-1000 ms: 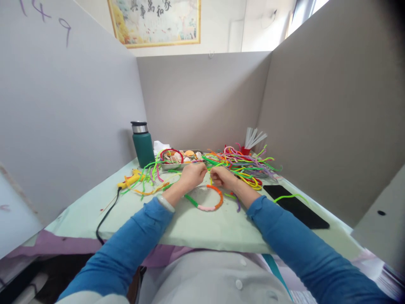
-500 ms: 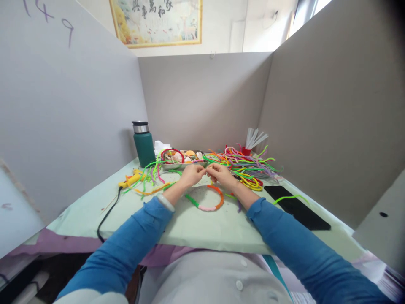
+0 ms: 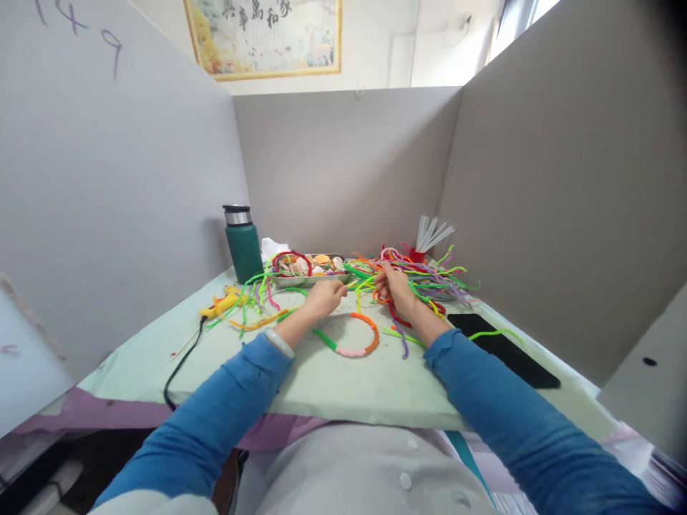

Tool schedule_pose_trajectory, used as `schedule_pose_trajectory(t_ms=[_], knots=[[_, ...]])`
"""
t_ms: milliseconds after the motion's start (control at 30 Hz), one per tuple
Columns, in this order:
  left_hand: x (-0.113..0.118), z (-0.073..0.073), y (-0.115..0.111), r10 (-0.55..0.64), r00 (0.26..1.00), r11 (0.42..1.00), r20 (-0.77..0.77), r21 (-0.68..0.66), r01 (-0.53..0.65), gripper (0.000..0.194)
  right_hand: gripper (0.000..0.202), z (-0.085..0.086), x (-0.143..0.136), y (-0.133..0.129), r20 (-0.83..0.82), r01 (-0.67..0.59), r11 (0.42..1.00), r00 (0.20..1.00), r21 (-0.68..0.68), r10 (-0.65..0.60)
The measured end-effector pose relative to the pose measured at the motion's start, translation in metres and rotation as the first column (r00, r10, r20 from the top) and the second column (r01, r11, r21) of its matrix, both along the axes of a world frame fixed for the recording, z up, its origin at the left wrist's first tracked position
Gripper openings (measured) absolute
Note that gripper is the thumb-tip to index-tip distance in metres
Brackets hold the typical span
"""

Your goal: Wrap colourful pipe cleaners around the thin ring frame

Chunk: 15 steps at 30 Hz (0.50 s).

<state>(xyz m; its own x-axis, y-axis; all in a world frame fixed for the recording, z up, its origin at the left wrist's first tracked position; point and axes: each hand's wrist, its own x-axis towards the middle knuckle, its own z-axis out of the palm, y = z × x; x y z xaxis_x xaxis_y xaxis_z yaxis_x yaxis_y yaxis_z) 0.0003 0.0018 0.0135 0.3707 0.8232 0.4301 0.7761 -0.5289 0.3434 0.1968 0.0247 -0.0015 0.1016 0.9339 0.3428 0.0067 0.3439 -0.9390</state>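
My left hand (image 3: 325, 297) is closed in a pinch above the table, with the end of a yellow pipe cleaner (image 3: 351, 285) showing at its fingertips. To its right, my right hand (image 3: 396, 285) is raised in front of the pipe cleaner pile, fingers drawn together; what they hold cannot be made out. Yellow-green strands show between the two hands. Below them lies a curved pipe-cleaner hoop (image 3: 371, 345), wrapped in green, pink and orange sections; my left forearm is close to its green end. A short purple pipe cleaner (image 3: 404, 345) lies beneath my right wrist.
A metal tray (image 3: 311, 280) of shells and a red ring stands behind my left hand. The mixed pipe cleaner pile (image 3: 429, 275) spreads right. A yellow glue gun (image 3: 222, 303), green bottle (image 3: 244, 247), red cup of white sticks (image 3: 417, 255) and black phone-like slab (image 3: 504, 350) surround the work area.
My right hand has moved right and slightly up, away from my left hand, so a gap with yellow strands now shows between them. My left hand has barely moved.
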Motion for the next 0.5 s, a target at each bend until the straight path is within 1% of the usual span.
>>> schedule_pose_trajectory(t_ms=[67, 100, 133, 167, 200, 233, 300, 433, 500], knots=[[0.001, 0.001, 0.001, -0.006, 1.000, 1.000, 0.023, 0.018, 0.006, 0.038, 0.042, -0.001, -0.010, -0.006, 0.131, -0.133, 0.991, 0.982, -0.019, 0.134], [0.002, 0.001, 0.001, -0.015, 0.999, 1.000, 0.030, 0.019, 0.014, 0.038, 0.037, -0.002, -0.016, -0.009, 0.200, -0.207, 0.978, 0.959, -0.001, 0.203], [0.002, 0.001, 0.000, -0.024, 0.999, 1.000, 0.036, 0.019, 0.023, 0.039, 0.033, -0.003, -0.023, -0.013, 0.240, -0.261, 0.965, 0.939, 0.034, 0.246], [0.002, 0.001, 0.000, -0.033, 0.999, 0.999, 0.040, 0.019, 0.032, 0.040, 0.031, -0.004, -0.029, -0.017, 0.262, -0.292, 0.953, 0.928, 0.076, 0.263], [0.002, 0.001, 0.001, -0.041, 0.998, 0.999, 0.041, 0.018, 0.040, 0.040, 0.031, -0.004, -0.034, -0.020, 0.270, -0.297, 0.948, 0.928, 0.117, 0.257], [0.002, 0.000, 0.001, -0.047, 0.998, 0.999, 0.040, 0.015, 0.046, 0.041, 0.031, -0.005, -0.038, -0.023, 0.270, -0.275, 0.950, 0.935, 0.147, 0.228], [0.002, -0.001, 0.001, -0.057, 0.998, 0.998, 0.026, 0.001, 0.057, 0.043, 0.031, -0.005, -0.043, -0.027, 0.276, -0.238, 0.957, 0.943, 0.168, 0.186], [0.002, -0.005, 0.001, -0.105, 0.994, 0.994, -0.039, 0.002, 0.105, 0.043, 0.025, -0.005, -0.044, -0.027, 0.224, -0.203, 0.968, 0.960, 0.151, 0.166], [0.004, -0.005, 0.000, -0.083, 0.994, 0.996, -0.068, 0.014, 0.084, 0.042, 0.024, -0.004, -0.042, -0.023, 0.134, -0.125, 0.983, 0.985, 0.134, 0.107]])
